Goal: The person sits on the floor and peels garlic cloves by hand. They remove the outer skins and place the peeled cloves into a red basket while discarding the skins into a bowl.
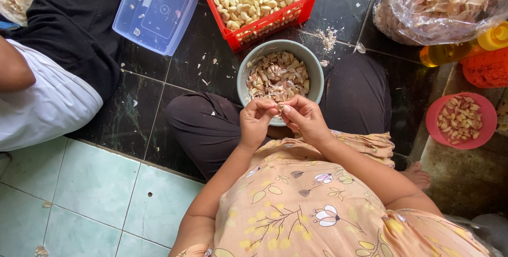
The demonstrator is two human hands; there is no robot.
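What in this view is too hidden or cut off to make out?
- Garlic clove: mostly covered by the fingertips of the left hand and right hand.
- Red crate: far end cut by the top edge.
- Yellow-capped bottle: runs off the right edge.
- Grey bowl: near rim hidden behind both hands.

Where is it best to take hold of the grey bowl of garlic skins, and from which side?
Grip the grey bowl by its bare rim on the right, coming from above. The red crate touches its far side, and both hands, left hand and right hand, cover the near rim.
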